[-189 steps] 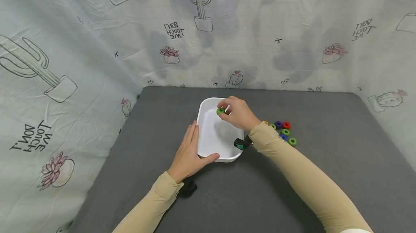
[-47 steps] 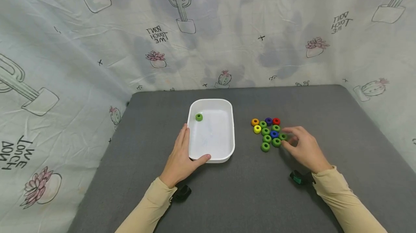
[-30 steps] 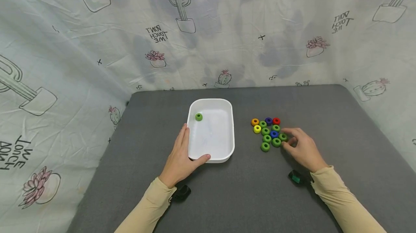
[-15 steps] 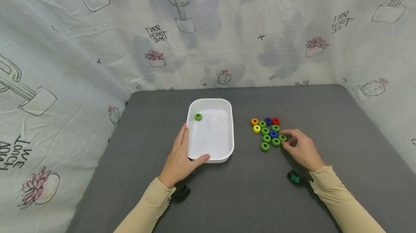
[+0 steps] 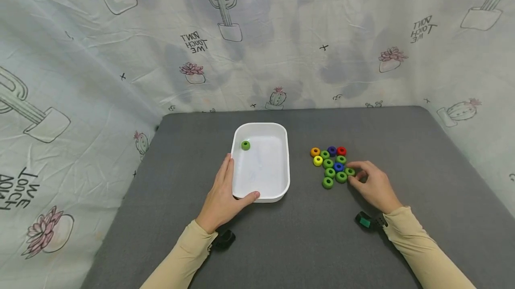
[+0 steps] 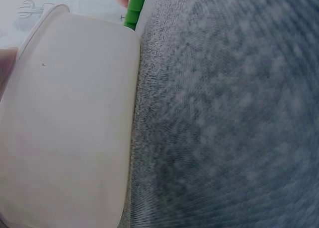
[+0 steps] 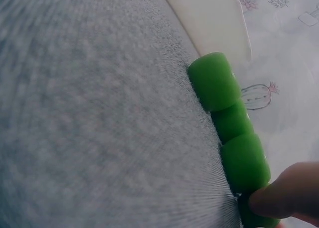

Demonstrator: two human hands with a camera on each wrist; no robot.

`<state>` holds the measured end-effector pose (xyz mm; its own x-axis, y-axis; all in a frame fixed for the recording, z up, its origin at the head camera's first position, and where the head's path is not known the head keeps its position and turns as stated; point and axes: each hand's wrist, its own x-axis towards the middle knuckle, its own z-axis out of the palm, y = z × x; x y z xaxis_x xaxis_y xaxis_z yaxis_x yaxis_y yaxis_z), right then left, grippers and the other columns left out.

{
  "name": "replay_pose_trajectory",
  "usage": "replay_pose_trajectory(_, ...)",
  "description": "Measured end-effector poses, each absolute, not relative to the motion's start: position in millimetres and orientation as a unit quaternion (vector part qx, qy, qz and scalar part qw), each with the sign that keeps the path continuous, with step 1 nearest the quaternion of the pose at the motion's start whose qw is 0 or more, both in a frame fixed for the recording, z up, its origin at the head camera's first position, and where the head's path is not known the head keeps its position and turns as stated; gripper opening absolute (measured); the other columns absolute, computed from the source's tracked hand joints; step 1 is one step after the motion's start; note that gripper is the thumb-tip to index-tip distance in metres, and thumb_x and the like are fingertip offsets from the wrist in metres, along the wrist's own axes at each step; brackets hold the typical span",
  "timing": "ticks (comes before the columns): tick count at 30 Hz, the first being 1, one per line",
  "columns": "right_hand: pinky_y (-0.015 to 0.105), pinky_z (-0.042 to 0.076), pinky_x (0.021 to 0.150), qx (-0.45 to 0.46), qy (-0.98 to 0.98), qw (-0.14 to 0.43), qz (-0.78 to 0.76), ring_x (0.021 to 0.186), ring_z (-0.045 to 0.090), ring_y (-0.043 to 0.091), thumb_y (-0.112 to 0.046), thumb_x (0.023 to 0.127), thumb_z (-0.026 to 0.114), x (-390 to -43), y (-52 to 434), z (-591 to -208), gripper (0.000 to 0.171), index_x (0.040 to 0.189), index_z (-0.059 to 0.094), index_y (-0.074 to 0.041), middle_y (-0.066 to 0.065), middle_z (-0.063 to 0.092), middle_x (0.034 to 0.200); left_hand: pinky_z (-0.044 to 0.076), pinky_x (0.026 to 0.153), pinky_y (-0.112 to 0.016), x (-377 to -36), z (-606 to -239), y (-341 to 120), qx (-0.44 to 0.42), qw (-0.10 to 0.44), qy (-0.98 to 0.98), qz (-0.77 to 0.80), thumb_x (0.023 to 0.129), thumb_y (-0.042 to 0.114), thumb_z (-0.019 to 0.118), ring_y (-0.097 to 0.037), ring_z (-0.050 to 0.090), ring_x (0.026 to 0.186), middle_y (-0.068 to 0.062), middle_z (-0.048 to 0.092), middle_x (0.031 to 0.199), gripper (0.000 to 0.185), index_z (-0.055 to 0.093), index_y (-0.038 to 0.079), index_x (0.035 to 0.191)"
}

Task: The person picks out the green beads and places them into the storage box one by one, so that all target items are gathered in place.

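Note:
A white tray (image 5: pixel 261 168) stands in the middle of the table, with one green bead (image 5: pixel 246 145) in its far left part. My left hand (image 5: pixel 221 197) rests against the tray, fingers straight along the left side and thumb at the near rim. Right of the tray lies a flat cluster of ring-shaped beads. My right hand (image 5: pixel 374 186) pinches the green bead (image 5: pixel 350 172) at the cluster's right edge between thumb and forefinger. In the right wrist view, the thumb (image 7: pixel 284 195) presses that bead, in line with other green beads (image 7: pixel 244 163).
The cluster also has an orange bead (image 5: pixel 315 151), a yellow bead (image 5: pixel 318 160), a red bead (image 5: pixel 341 150), a purple bead (image 5: pixel 331 150), a blue bead (image 5: pixel 339 167) and several green ones. A printed curtain (image 5: pixel 265 56) hangs behind the grey table (image 5: pixel 297 248).
Several seconds ago my right hand held a green bead over the tray; that bead now lies inside. The right hand has moved right to the cluster. During the last second both hands stay nearly still.

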<state>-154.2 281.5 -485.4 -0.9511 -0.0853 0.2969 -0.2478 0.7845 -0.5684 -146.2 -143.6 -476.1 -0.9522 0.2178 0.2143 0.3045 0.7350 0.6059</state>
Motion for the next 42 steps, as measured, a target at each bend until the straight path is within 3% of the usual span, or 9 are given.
replay_pose_trajectory(4,0.029,0.042,0.066,0.081,-0.935,0.134,0.319,0.078,0.059,0.01,-0.004,0.091,0.077,-155,281,-486,0.031,0.121,0.073,-0.008,0.007,0.068,0.098,0.034,0.118,-0.061,-147,-477,-144,-0.142,0.067,-0.929,-0.336,0.085,0.066,0.076,-0.032,0.018,0.16,-0.011,0.01,0.176,0.121,0.013,0.003,0.167)
replay_pose_trajectory(13,0.019,0.048,0.061,0.06,-0.91,0.157,0.38,0.075,0.058,-0.01,-0.009,0.092,0.079,-156,283,-488,0.03,0.121,0.072,-0.006,0.013,0.07,0.099,0.037,0.116,-0.061,-146,-477,-144,-0.136,0.06,-0.93,-0.335,0.085,0.07,0.073,-0.029,0.02,0.16,-0.006,0.007,0.176,0.121,0.011,0.006,0.168)
replay_pose_trajectory(27,0.016,0.05,0.06,0.062,-0.901,0.182,0.389,0.074,0.058,-0.01,-0.011,0.093,0.078,-161,268,-480,0.029,0.122,0.072,-0.008,0.008,0.068,0.1,0.039,0.115,-0.061,-146,-475,-143,-0.129,0.054,-0.932,-0.333,0.084,0.069,0.074,-0.028,0.022,0.16,0.001,0.005,0.177,0.121,0.013,0.006,0.168)
replay_pose_trajectory(34,0.012,0.05,0.067,0.092,-0.889,0.166,0.416,0.082,0.059,-0.009,-0.007,0.094,0.077,-164,245,-467,0.031,0.124,0.071,-0.007,0.006,0.066,0.107,0.041,0.112,-0.062,-146,-475,-144,-0.13,0.052,-0.931,-0.336,0.085,0.07,0.073,-0.029,0.023,0.159,-0.005,0.009,0.177,0.121,0.012,0.007,0.168)
replay_pose_trajectory(42,0.016,0.051,0.072,0.134,-0.874,0.153,0.441,0.086,0.063,0.003,-0.005,0.094,0.076,-181,209,-447,0.03,0.123,0.071,-0.007,0.006,0.067,0.11,0.041,0.112,-0.062,-145,-474,-144,-0.129,0.052,-0.93,-0.339,0.085,0.07,0.073,-0.029,0.023,0.159,-0.004,0.008,0.177,0.121,0.012,0.007,0.168)
